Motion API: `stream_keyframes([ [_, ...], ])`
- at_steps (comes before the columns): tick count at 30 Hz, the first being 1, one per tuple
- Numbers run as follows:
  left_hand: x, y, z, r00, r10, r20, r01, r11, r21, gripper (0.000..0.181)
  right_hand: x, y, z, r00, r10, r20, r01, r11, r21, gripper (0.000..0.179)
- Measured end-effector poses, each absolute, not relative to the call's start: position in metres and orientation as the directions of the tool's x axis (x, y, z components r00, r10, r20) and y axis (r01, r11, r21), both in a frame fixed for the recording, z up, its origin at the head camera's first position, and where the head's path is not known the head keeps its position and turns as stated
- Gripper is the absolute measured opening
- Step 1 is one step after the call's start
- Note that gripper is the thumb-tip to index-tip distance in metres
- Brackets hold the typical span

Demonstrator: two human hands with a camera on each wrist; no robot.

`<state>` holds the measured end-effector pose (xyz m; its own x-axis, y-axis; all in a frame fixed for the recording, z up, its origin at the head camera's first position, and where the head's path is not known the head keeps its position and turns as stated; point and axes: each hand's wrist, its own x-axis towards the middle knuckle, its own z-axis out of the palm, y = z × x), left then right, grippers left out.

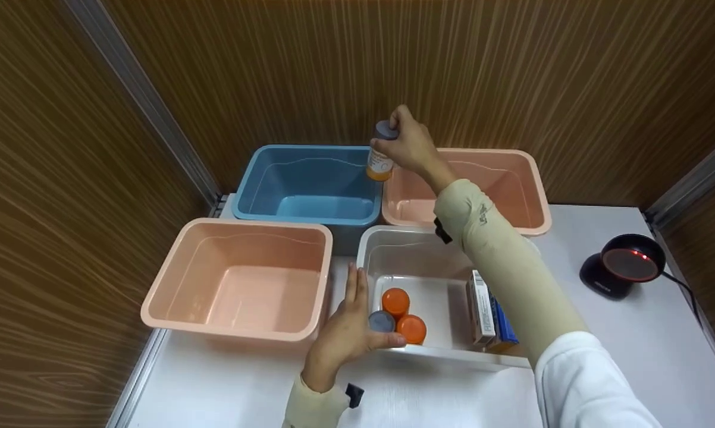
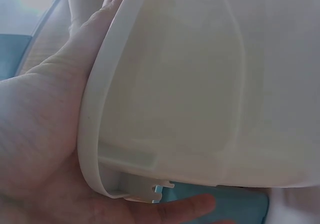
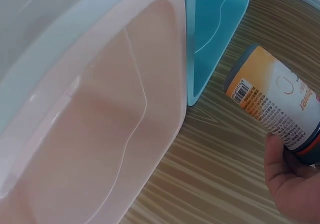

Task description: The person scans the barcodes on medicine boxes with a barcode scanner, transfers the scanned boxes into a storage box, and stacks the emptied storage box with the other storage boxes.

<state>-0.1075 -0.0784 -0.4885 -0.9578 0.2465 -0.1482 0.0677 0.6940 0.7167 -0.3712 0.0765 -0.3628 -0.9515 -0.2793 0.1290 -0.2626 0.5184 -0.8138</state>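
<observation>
My right hand (image 1: 414, 145) holds a bottle (image 1: 380, 165) by its grey cap, above where the rims of the blue bin (image 1: 310, 223) and the back pink bin (image 1: 527, 160) meet. In the right wrist view the bottle (image 3: 277, 96) shows an orange and white label with a barcode. My left hand (image 1: 347, 333) rests against the near left corner of the white bin (image 1: 452, 354), its fingers straight and thumb along the rim. Inside that bin stand two containers with orange lids (image 1: 396, 302) and one with a grey lid (image 1: 382, 321).
At the white bin's right side are a white box (image 1: 482, 306) and a blue box (image 1: 503, 324), partly behind my right forearm. Another pink bin (image 1: 235, 330) stands at the left. A black scanner (image 1: 625, 264) with a red light and cable sits on the right.
</observation>
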Motion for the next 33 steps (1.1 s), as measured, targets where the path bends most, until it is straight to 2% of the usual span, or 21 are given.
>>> stream_keyframes([
  [6,-0.104,-0.076,-0.489,-0.959,0.240,-0.150,0.064,0.701,0.711,0.145,-0.377,0.069,-0.368,-0.971,-0.235,0.045,-0.174,0.564,-0.807,0.044],
  [14,-0.099,-0.078,-0.489,-0.963,0.223,-0.151,0.051,0.701,0.711,0.145,-0.386,0.051,-0.383,-0.962,-0.269,0.054,-0.185,0.491,-0.851,0.035],
  [19,-0.096,-0.076,-0.487,-0.964,0.222,-0.149,0.051,0.700,0.713,0.146,-0.389,0.044,-0.394,-0.960,-0.268,0.080,-0.209,0.495,-0.843,0.035],
  [25,-0.090,-0.070,-0.485,-0.966,0.215,-0.146,0.053,0.711,0.701,0.146,-0.391,0.043,-0.404,-0.963,-0.256,0.085,-0.225,0.588,-0.777,0.035],
  [33,-0.081,-0.066,-0.485,-0.972,0.199,-0.129,0.060,0.734,0.676,0.146,-0.392,0.038,-0.404,-0.962,-0.274,-0.007,-0.188,0.678,-0.711,0.039],
])
